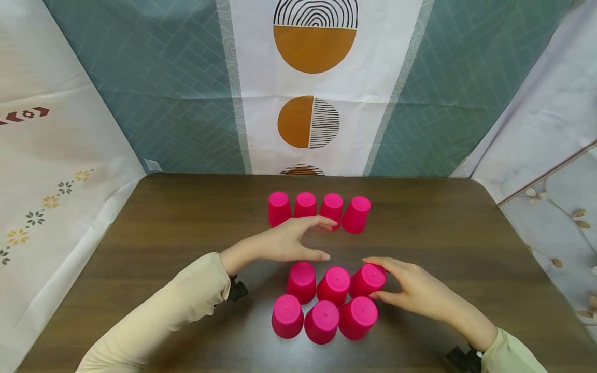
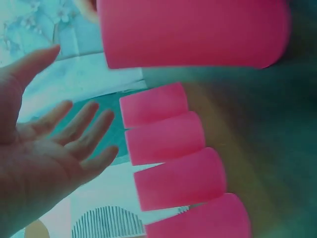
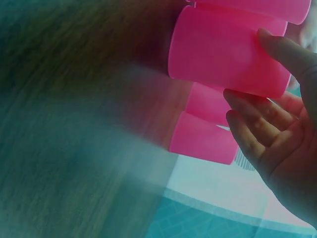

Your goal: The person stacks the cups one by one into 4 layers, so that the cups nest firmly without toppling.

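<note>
So the right hand (image 1: 415, 290) has thumb and fingers pinched round the far-right cup (image 1: 367, 281) of the near six, looks like for a steady side grip. Left hand (image 1: 284, 241) holds nothing, fingers apart, near the far row of cups (image 1: 357, 216). All mouth-down on the worktop (image 1: 186, 223), presumably for stability, so can't tell what's inside.

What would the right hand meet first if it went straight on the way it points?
The right hand would first meet the pink cup between its thumb and fingers; beyond that, probably the middle cup of its row, though depth is unclear.
</note>
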Action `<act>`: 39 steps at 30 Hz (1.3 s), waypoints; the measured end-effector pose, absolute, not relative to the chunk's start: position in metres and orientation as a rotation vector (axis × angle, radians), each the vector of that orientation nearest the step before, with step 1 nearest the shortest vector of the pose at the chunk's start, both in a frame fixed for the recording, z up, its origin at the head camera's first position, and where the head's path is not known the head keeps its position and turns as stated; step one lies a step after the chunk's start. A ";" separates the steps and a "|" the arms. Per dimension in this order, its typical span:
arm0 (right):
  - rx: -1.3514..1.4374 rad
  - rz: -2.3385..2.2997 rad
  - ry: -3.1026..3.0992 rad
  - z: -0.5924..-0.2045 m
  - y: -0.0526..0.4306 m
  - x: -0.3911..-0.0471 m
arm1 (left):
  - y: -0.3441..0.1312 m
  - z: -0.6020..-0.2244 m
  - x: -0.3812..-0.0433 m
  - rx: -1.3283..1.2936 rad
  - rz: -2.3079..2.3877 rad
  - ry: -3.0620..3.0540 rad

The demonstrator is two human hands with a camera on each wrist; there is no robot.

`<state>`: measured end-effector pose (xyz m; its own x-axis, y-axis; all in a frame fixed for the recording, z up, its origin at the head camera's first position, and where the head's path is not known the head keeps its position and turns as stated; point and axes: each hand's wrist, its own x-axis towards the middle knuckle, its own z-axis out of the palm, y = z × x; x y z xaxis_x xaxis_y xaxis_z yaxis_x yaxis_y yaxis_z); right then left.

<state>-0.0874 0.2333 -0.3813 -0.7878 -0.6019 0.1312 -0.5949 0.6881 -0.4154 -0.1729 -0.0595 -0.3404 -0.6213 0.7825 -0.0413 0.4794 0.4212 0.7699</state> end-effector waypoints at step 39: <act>-1.104 -1.099 2.700 -0.402 0.240 -0.098 | -0.123 -0.341 -0.180 0.799 1.535 2.448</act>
<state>-0.0978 0.2405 -0.4021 -0.7491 -0.6218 0.2287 -0.6047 0.5008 -0.6193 -0.1795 -0.1232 -0.3412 -0.8485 0.5060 0.1548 0.3597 0.3370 0.8701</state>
